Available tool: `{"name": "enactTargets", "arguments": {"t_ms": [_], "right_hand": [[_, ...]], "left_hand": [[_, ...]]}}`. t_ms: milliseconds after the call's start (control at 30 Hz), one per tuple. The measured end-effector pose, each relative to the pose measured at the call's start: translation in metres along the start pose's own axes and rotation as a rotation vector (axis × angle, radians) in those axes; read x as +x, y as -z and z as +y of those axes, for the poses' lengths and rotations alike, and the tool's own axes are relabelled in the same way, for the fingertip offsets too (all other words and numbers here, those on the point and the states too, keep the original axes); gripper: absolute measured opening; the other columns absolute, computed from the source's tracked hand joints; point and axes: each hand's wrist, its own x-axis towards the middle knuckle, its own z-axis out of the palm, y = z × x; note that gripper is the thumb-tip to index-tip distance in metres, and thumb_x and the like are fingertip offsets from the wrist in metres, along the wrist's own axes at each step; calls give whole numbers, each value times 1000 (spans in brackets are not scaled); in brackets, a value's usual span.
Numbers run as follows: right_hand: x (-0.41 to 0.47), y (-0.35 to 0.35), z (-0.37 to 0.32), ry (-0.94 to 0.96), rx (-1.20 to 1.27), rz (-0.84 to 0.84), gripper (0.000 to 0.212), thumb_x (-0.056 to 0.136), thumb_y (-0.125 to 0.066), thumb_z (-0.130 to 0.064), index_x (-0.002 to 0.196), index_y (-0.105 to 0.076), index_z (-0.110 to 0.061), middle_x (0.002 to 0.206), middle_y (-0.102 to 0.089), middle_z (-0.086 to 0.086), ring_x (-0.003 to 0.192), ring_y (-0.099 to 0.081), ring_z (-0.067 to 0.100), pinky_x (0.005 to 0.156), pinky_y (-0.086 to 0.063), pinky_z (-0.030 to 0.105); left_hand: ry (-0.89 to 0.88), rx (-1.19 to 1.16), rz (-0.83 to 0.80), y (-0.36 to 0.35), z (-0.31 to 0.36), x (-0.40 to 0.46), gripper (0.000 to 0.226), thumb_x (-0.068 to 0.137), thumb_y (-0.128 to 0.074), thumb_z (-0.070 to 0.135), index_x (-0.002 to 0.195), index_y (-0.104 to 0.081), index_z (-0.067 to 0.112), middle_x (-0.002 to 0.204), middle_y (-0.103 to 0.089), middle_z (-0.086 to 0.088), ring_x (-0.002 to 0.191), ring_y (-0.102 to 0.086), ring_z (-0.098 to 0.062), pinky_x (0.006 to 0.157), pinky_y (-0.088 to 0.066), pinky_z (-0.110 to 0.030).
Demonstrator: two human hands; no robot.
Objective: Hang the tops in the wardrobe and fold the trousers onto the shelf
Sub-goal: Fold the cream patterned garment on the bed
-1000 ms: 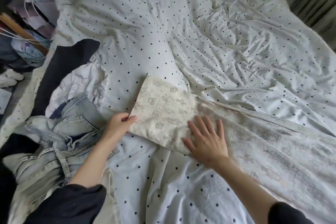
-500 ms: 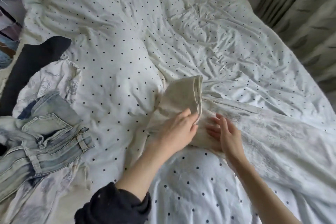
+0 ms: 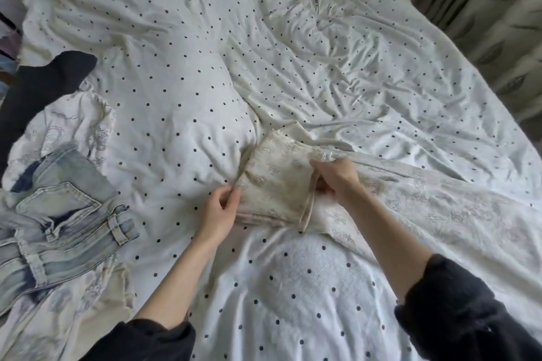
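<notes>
Trousers [image 3: 410, 202] are only partway folded: one end is turned back over the leg, with the rest trailing off to the right across the bed [image 3: 337, 67]. Left hand [image 3: 218, 212] pinches the folded corner, right hand [image 3: 337, 177] grips the fold's top edge. Jeans [image 3: 58, 214] and a dark garment [image 3: 38, 91] lie in a heap on the left, untouched. No wardrobe or shelf in sight, just curtains [image 3: 484, 9] far right.
</notes>
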Motion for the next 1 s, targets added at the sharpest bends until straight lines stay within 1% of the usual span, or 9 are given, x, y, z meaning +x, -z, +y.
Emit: {"name": "enactTargets", "arguments": {"t_ms": [100, 167, 233, 300, 467, 633, 833, 933, 1000], "right_hand": [[16, 3, -11, 61, -61, 87, 17, 85, -58, -6, 68, -57, -11, 60, -54, 6, 49, -47, 18, 48, -41, 28], [18, 6, -11, 143, -183, 190, 19, 88, -57, -12, 69, -58, -17, 61, -56, 2, 54, -50, 18, 51, -41, 29], [15, 3, -10, 211, -420, 276, 12, 89, -54, -17, 98, -60, -12, 92, -62, 7, 82, -57, 24, 64, -42, 31], [14, -6, -13, 341, -633, 331, 40, 91, -53, -26, 128, -45, -12, 128, -49, 10, 117, -45, 29, 90, -39, 39], [6, -57, -29, 881, -886, 136, 43, 99, -35, -41, 135, -46, -20, 145, -40, 5, 134, -35, 23, 108, -24, 45], [6, -86, -1, 688, -1128, -227, 49, 101, -18, -43, 144, -29, -23, 157, -18, 2, 145, -9, 17, 117, 4, 47], [-18, -47, 26, 747, -1019, 168, 58, 98, -16, -52, 150, -18, -26, 159, -8, 4, 147, 1, 22, 113, 15, 42], [-32, -18, 50, 599, -1133, 27, 59, 98, -10, -52, 151, -3, -28, 159, 5, 2, 146, 11, 20, 117, 13, 43], [-35, -11, 54, 619, -1085, 6, 58, 99, -11, -50, 151, -3, -27, 159, 6, 2, 146, 11, 19, 117, 11, 41]], "left_hand": [[86, -136, 20, 2, -6, -2, 14, 95, -53, 18, 91, -61, 8, 79, -59, -1, 68, -52, -13, 56, -43, -18], [169, -246, 46, 6, -8, -3, 16, 92, -58, 14, 81, -64, 6, 69, -58, -3, 57, -47, -13, 52, -40, -21], [238, -273, 30, 8, -7, -5, 15, 91, -60, 15, 79, -64, 6, 69, -60, -4, 57, -49, -13, 55, -42, -25], [284, -247, -13, 8, -7, -5, 15, 91, -61, 18, 82, -64, 6, 72, -62, -6, 59, -51, -15, 57, -44, -26], [291, -255, -52, 11, -2, 0, 22, 88, -64, 27, 88, -67, 5, 68, -61, -3, 56, -50, -14, 52, -42, -23], [226, -166, -115, 11, -8, -5, 14, 86, -67, 22, 89, -67, 8, 68, -61, -2, 56, -51, -11, 54, -43, -22], [200, -247, -62, 7, -6, -9, 10, 88, -64, 20, 89, -64, 10, 80, -67, -4, 67, -60, -13, 67, -50, -28], [149, -242, -36, 3, 8, -13, 10, 88, -62, 20, 94, -62, 12, 95, -69, -9, 88, -65, -23, 85, -52, -39], [84, -221, 5, 1, 20, -16, 5, 88, -60, 21, 92, -59, 18, 96, -67, -6, 92, -64, -22, 86, -50, -39]]}}
